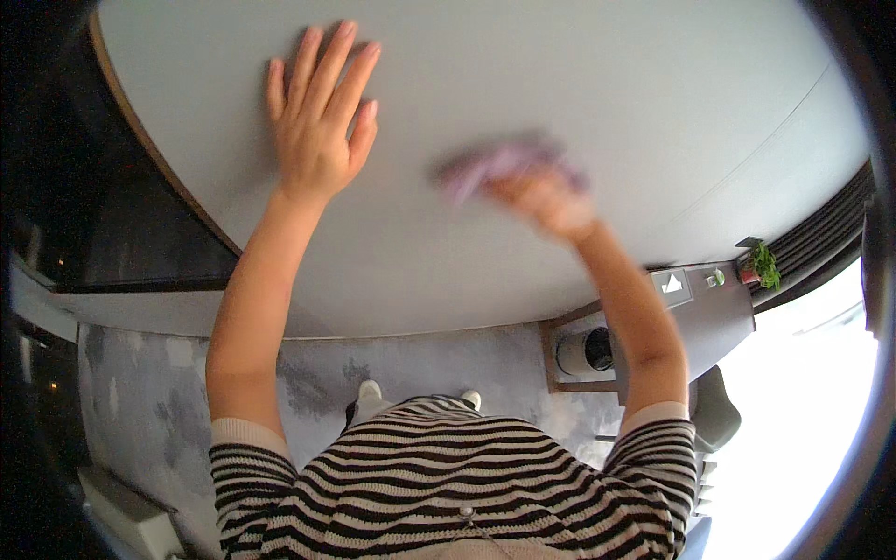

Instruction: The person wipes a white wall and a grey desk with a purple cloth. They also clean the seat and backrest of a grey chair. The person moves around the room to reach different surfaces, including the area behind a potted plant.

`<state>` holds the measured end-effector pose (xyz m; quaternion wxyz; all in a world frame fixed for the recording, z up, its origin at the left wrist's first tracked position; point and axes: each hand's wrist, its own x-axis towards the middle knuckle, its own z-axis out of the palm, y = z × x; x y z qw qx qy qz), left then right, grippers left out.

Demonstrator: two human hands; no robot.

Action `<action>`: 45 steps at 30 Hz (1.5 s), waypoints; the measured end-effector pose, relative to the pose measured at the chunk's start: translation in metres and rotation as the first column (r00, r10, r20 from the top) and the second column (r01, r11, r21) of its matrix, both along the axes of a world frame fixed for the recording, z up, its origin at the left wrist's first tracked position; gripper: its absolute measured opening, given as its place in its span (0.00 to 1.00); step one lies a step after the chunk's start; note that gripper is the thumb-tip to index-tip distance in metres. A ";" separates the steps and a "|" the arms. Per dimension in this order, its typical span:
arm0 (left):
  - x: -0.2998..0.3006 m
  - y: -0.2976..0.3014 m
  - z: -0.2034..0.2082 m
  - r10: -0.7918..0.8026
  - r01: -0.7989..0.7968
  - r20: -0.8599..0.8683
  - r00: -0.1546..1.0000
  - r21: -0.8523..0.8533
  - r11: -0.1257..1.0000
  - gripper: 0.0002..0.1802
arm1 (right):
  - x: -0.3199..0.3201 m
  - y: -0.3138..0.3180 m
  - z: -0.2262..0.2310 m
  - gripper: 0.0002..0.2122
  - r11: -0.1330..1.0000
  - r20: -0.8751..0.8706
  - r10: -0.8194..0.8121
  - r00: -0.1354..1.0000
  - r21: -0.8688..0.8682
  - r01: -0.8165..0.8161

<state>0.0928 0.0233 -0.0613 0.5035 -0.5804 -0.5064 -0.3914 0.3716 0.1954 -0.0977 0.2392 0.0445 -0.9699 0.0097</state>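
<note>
1 purple cloth point(513, 161), blurred, bunched in right hand point(553, 203), at pale grey wall point(448, 266)

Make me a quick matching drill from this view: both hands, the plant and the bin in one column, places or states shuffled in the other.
Things:
1. left hand
2. right hand
3. potted plant
4. white bin

Places or states:
A. beside the dark curtain
B. holding a purple cloth, blurred
C. in the open space under the desk
D. spread open against the grey wall

Pairs: 1-D, 2-B, 3-A, 4-C
</note>
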 end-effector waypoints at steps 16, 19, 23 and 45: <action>0.104 0.086 0.107 0.300 -0.289 -0.065 0.952 0.144 0.946 0.27 | 0.025 0.096 -0.208 0.23 -0.074 -0.522 0.171 0.836 0.839 0.539; 0.103 0.085 0.102 0.328 -0.319 -0.063 0.943 0.119 0.940 0.28 | 0.074 0.117 -0.137 0.23 -0.065 -0.614 0.259 0.746 0.759 0.648; 0.103 0.094 0.099 0.361 -0.337 -0.108 0.926 0.194 0.921 0.29 | 0.127 0.115 0.092 0.25 0.742 -0.351 -0.131 0.927 0.585 0.327; 0.120 0.131 0.104 0.303 -0.248 -0.342 0.890 0.194 0.949 0.29 | 0.175 0.188 0.117 0.19 0.821 -0.954 -0.014 0.299 0.160 0.548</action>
